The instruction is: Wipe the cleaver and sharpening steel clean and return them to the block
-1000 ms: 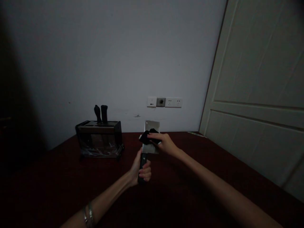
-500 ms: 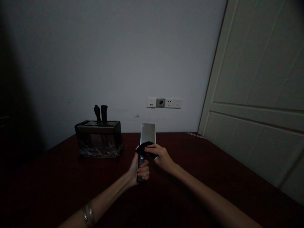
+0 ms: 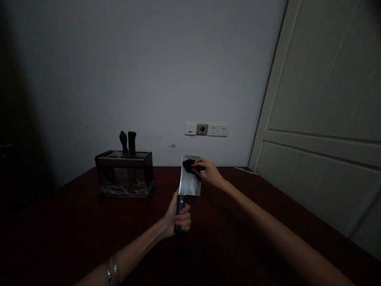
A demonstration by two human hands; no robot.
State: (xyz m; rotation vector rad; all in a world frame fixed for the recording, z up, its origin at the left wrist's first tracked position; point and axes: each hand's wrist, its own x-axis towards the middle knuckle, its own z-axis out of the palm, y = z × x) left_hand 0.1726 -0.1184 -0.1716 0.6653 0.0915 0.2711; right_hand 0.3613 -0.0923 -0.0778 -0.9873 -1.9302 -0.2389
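My left hand (image 3: 177, 215) is closed round the dark handle of a cleaver (image 3: 189, 183), which it holds upright above the dark red table (image 3: 74, 230). The broad steel blade faces me. My right hand (image 3: 208, 171) pinches a small black cloth (image 3: 189, 165) against the top of the blade.
A knife block (image 3: 125, 172) with clear sides stands at the back left of the table, two black handles sticking out of its top. Wall sockets (image 3: 206, 129) sit on the white wall behind. A pale door (image 3: 324, 119) fills the right side.
My right hand has slid the black cloth from the base of the blade, near the handle, up to its top. The cleaver has turned slightly in my left hand.
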